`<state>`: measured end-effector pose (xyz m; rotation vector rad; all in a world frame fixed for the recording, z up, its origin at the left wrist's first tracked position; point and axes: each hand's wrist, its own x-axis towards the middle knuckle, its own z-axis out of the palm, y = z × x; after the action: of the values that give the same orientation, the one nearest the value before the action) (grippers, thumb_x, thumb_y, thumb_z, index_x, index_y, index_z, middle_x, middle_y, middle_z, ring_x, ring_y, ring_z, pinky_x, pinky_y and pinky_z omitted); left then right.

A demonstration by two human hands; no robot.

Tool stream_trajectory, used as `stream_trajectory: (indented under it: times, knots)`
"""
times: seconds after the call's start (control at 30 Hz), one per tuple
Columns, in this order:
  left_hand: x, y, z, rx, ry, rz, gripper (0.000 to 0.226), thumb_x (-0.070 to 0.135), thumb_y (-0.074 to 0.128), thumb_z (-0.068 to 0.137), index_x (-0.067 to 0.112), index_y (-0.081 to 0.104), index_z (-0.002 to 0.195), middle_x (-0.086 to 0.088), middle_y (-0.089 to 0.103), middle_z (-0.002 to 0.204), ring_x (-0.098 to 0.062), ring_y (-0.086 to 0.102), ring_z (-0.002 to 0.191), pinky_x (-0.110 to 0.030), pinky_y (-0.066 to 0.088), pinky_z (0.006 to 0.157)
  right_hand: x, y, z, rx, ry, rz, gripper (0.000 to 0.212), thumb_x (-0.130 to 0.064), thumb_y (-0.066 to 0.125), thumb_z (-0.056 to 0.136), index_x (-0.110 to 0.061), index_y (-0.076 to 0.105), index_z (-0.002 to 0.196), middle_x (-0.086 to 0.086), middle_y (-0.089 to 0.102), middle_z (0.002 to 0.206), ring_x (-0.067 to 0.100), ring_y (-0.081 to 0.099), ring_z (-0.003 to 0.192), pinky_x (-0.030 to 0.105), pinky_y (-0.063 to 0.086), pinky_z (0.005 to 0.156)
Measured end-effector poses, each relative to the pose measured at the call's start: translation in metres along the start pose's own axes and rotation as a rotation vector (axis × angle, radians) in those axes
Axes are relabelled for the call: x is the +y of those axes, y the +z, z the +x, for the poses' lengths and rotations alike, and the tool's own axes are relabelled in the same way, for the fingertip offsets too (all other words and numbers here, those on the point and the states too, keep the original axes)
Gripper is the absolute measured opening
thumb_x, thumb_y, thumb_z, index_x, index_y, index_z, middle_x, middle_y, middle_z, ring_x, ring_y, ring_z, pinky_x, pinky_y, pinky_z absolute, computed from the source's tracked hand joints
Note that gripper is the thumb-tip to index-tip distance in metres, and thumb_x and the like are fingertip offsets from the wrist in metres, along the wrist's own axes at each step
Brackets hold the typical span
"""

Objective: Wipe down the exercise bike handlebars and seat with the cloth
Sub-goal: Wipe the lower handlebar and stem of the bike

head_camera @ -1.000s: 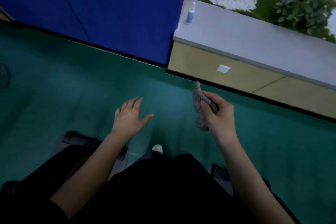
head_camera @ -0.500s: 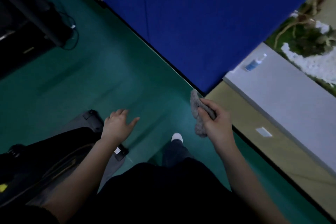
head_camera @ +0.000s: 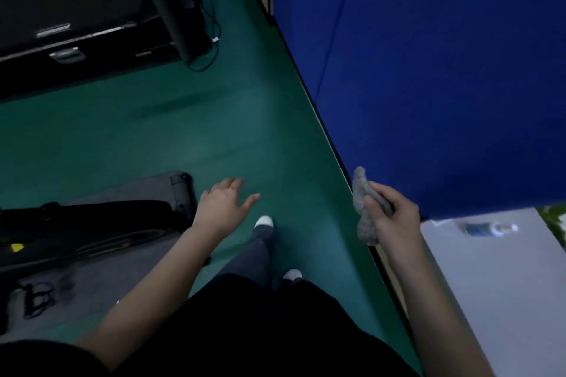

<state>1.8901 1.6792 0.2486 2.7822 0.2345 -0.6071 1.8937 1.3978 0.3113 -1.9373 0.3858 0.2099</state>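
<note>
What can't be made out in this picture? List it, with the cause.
Head view:
Dark machine on the grey mat: cut off by the left edge; no handlebars or seat show.
Small blue-and-white bottle on the grey ledge: motion blur, label unreadable.
Crumpled grey cloth: partly covered by the gripping right hand.
Long black machine, top left: too dark, cut off.

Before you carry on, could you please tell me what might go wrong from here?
The mat and black machine base lie just left of the shoe; a step that way could trip. The right hand grips only part of the cloth, so it might slip to the floor. A loose cable trails on the floor ahead and could snag a foot.
</note>
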Motion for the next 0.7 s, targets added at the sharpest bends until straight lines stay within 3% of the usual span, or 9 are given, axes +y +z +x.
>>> stream_trajectory:
  times: [0.07, 0.17, 0.27, 0.37, 0.7]
  knots:
    - [-0.004, -0.005, 0.02, -0.002, -0.034, -0.015, 0.06, 0.057, 0.039, 0.095, 0.017, 0.042, 0.14, -0.005, 0.046, 0.142, -0.024, 0.042, 0.131, -0.038, 0.032, 0.105, -0.015, 0.018, 0.025, -0.045, -0.045, -0.014, 0.028, -0.004, 0.06, 0.09, -0.014, 0.066, 0.116, 0.001, 0.067, 0.113, 0.012, 0.063, 0.104, 0.034, 0.051, 0.094]
    - [-0.01, -0.015, 0.06, -0.028, -0.057, -0.035, 0.062, 0.058, 0.036, 0.095, 0.017, 0.041, 0.141, -0.005, 0.045, 0.144, -0.024, 0.041, 0.132, -0.039, 0.03, 0.107, -0.042, 0.048, 0.06, -0.093, -0.146, -0.046, 0.027, -0.005, 0.061, 0.089, -0.022, 0.066, 0.111, -0.005, 0.067, 0.108, -0.003, 0.06, 0.097, 0.013, 0.046, 0.084]
    - [-0.017, -0.032, 0.103, -0.034, -0.066, -0.054, 0.062, 0.057, 0.036, 0.095, 0.016, 0.041, 0.141, -0.004, 0.043, 0.147, -0.023, 0.039, 0.134, -0.037, 0.029, 0.109, -0.069, 0.075, 0.095, -0.116, -0.169, -0.076, 0.027, -0.005, 0.062, 0.089, -0.017, 0.067, 0.113, -0.004, 0.066, 0.109, -0.001, 0.06, 0.099, 0.012, 0.046, 0.085]
    - [-0.027, -0.055, 0.14, -0.023, -0.086, -0.091, 0.063, 0.058, 0.035, 0.095, 0.016, 0.039, 0.142, -0.004, 0.038, 0.15, -0.021, 0.035, 0.137, -0.037, 0.026, 0.111, -0.096, 0.099, 0.128, -0.134, -0.168, -0.069, 0.027, -0.004, 0.062, 0.089, -0.013, 0.067, 0.114, -0.004, 0.066, 0.108, -0.009, 0.059, 0.094, 0.004, 0.045, 0.08]
    - [-0.083, -0.118, 0.205, 0.121, -0.282, -0.239, 0.059, 0.056, 0.038, 0.095, 0.017, 0.045, 0.14, -0.004, 0.043, 0.146, -0.021, 0.037, 0.135, -0.037, 0.027, 0.109, -0.179, 0.176, 0.225, -0.304, -0.279, -0.129, 0.029, -0.003, 0.061, 0.09, -0.01, 0.066, 0.117, -0.003, 0.065, 0.11, 0.006, 0.06, 0.103, 0.014, 0.047, 0.088]
